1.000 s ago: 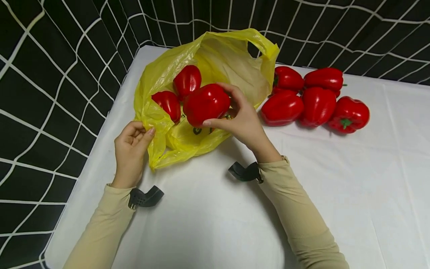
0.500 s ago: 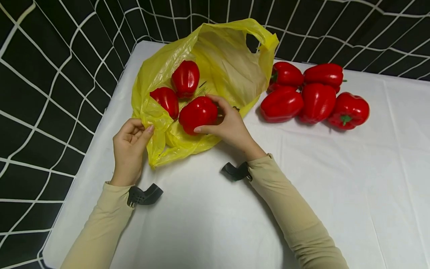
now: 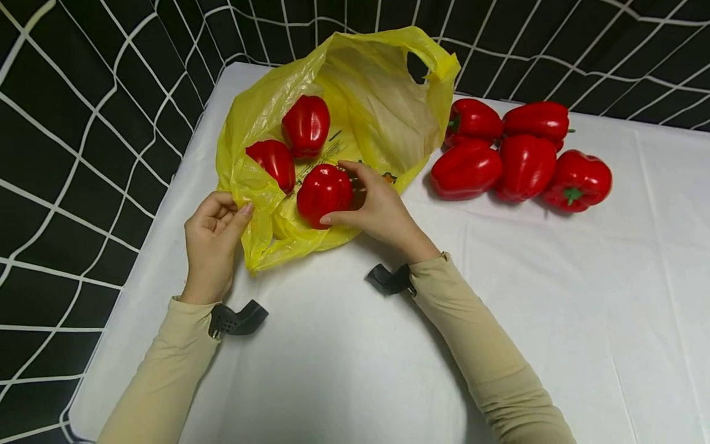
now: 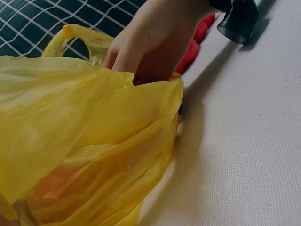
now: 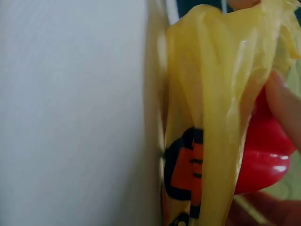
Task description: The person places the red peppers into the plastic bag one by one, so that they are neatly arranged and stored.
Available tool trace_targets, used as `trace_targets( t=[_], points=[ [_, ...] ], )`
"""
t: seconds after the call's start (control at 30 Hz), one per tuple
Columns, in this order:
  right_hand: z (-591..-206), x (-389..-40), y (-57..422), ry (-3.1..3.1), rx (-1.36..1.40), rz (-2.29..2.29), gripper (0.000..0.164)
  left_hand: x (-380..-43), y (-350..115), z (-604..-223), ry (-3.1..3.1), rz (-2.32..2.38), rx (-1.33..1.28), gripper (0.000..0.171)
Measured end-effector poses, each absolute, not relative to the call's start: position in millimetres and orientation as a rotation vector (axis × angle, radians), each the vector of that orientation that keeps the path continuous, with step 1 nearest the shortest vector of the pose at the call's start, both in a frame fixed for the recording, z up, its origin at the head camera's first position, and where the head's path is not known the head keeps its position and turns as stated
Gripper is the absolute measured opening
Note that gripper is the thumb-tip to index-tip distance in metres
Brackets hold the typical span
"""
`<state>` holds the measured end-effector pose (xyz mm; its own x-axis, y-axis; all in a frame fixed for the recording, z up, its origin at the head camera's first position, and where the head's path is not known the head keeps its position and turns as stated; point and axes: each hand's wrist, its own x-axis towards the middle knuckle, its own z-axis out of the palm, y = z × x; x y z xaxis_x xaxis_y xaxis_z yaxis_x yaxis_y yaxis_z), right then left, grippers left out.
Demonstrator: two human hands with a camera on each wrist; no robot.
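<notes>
A yellow plastic bag [image 3: 388, 86] lies on its side, mouth facing the person. My left hand [image 3: 213, 243] pinches the bag's rim at its left corner. Inside the mouth, my right hand [image 3: 383, 209] holds a red bell pepper [image 3: 326, 192], thumb at its near side and fingers at its far side. Two more peppers lie deeper in the bag: one red pepper [image 3: 306, 126] at the back and another red pepper [image 3: 275, 163] partly covered by the left fold. In the right wrist view, the held pepper [image 5: 265, 160] shows between thumb and fingers, behind the bag's printed wall.
Several red bell peppers [image 3: 527, 168] sit in a cluster right of the bag on the white cloth-covered table [image 3: 333, 345]. White netting [image 3: 127, 92] over dark panels rises along the table's left and back edges.
The right hand has lowered the bell pepper to the left and nearer, down into the bag, and the pepper has turned slightly. The left hand keeps its hold on the rim.
</notes>
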<state>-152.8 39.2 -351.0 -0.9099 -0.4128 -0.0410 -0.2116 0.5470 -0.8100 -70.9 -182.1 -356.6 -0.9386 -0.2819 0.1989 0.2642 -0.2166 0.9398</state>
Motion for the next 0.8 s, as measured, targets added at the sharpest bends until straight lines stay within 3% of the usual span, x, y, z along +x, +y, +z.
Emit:
trace_targets(
  t=[0.27, 0.8],
  points=[
    [-350.8, -150.8, 38.2, 2.645, -0.477, -1.315, 0.064, -70.9, -181.8, -356.9, -1.719, -2.202, 0.03, 0.008],
    [-339.7, -164.7, 21.9, 2.615, -0.462, -1.352, 0.06, -71.8, -183.2, -356.6, -1.718, -2.207, 0.032, 0.009]
  ],
)
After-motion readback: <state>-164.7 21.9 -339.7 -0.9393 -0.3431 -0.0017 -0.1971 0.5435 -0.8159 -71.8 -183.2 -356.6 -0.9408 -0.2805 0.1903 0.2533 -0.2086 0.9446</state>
